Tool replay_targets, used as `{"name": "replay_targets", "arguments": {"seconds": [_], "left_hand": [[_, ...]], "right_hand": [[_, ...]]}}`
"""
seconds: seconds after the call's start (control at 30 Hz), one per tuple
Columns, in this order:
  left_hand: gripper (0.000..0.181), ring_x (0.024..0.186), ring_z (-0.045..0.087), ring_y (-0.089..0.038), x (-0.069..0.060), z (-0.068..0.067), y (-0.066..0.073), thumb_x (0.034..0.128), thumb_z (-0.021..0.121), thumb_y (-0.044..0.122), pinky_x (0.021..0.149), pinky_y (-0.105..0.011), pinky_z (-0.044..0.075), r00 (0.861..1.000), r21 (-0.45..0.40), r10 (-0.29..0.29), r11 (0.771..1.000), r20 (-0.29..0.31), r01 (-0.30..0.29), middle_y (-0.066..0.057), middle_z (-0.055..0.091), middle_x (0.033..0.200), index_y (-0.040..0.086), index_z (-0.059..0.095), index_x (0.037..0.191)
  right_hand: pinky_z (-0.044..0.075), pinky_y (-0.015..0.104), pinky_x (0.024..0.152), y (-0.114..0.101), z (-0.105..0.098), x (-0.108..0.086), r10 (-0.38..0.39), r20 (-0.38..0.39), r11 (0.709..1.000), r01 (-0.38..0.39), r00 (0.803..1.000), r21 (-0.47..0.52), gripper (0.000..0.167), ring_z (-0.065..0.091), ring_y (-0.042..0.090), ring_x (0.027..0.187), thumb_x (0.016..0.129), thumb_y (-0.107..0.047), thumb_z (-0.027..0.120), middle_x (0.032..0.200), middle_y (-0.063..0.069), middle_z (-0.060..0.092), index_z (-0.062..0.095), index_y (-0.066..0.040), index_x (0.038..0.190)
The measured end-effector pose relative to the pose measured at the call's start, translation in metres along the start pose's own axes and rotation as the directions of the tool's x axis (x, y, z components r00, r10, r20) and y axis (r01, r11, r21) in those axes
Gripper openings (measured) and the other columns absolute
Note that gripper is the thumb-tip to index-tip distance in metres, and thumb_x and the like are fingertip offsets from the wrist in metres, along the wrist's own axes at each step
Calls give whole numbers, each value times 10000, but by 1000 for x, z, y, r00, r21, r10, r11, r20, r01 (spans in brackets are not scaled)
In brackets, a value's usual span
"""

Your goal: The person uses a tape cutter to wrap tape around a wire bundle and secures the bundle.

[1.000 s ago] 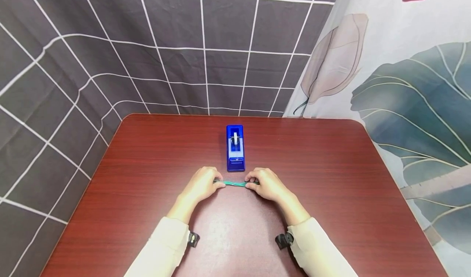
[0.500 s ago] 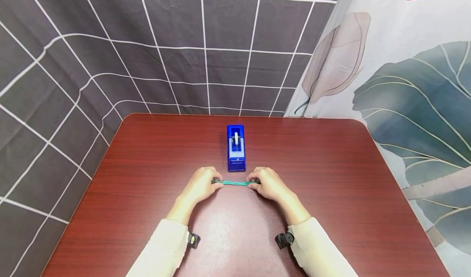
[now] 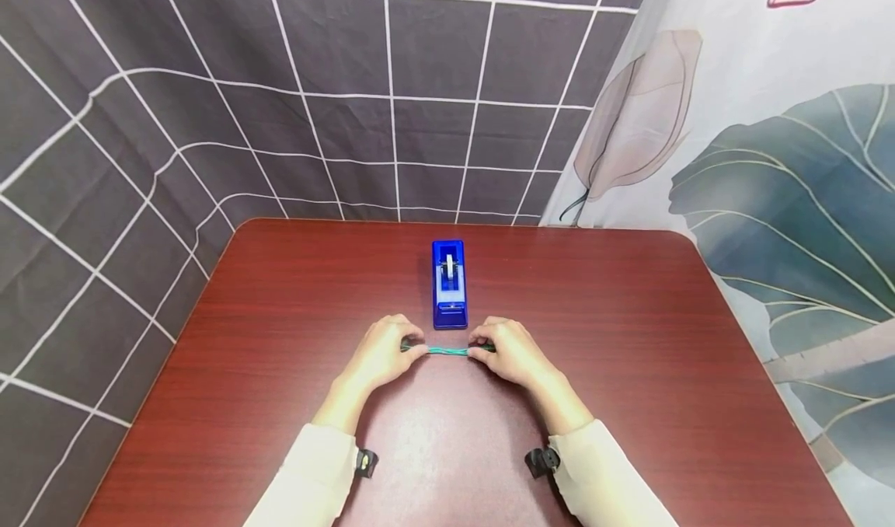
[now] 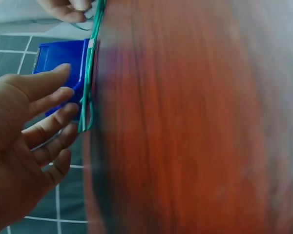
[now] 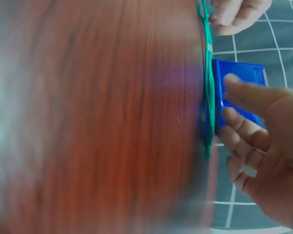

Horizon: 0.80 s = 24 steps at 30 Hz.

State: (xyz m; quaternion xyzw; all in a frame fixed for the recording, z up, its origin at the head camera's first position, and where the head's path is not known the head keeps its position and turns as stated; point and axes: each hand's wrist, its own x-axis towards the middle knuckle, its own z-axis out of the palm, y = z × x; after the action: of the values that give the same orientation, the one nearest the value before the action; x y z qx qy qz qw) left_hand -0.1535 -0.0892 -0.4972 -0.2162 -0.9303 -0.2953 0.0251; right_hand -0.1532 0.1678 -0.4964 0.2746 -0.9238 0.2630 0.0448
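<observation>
A thin bundle of green wire or cord (image 3: 447,350) lies crosswise on the table, its strands folded into loops at the ends. A pale band (image 5: 209,48), like a bit of tape, goes round its middle. My left hand (image 3: 387,350) is at the bundle's left end, and my right hand (image 3: 510,350) is at the right end. In the left wrist view, thumb and fingers (image 4: 51,124) are loosely bent and apart, with nothing between them. The right wrist view shows the right fingers (image 5: 241,124) likewise spread, beside the bundle.
A blue tape dispenser (image 3: 450,315) with a small roll stands just beyond the hands. The reddish-brown table (image 3: 294,278) reaches back to a grey checked curtain (image 3: 349,123); a white leaf-patterned curtain (image 3: 769,185) hangs at right. Each wrist wears a small black camera (image 3: 366,462).
Thumbs and fingers of both hands have come apart from the green bundle, the thumbs shifting slightly inward. The bundle and tape dispenser stay where they were.
</observation>
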Motion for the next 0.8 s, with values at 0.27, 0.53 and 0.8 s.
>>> {"name": "replay_targets", "arguments": {"seconds": [0.27,0.53,0.8], "left_hand": [[330,1116,621,-310,-4,-30,10,918,743,295,932,-517,469,993,97,0,995,-121,12,-87,684,1139,72,736,1162],[543,1330,470,-347,-13,-58,21,901,719,454,1046,-562,378,980,222,18,975,-197,27,-150,569,1370,100,665,1309],[627,1434,350,-359,-23,-73,33,933,636,523,1099,-594,302,979,237,-1,970,-204,50,-161,465,1505,118,592,1409]], "right_hand": [[491,490,797,-20,-26,3,76,-207,995,-89,975,-55,274,675,277,925,862,-264,806,955,63,710,755,-59,1037],[426,566,929,-28,-52,2,92,-337,988,-128,937,-88,442,593,344,1167,868,-301,791,1224,134,661,695,-65,1229],[320,613,1049,-30,-62,-5,108,-396,980,-164,912,-112,637,493,358,1324,846,-414,788,1397,156,581,621,-71,1357]]}}
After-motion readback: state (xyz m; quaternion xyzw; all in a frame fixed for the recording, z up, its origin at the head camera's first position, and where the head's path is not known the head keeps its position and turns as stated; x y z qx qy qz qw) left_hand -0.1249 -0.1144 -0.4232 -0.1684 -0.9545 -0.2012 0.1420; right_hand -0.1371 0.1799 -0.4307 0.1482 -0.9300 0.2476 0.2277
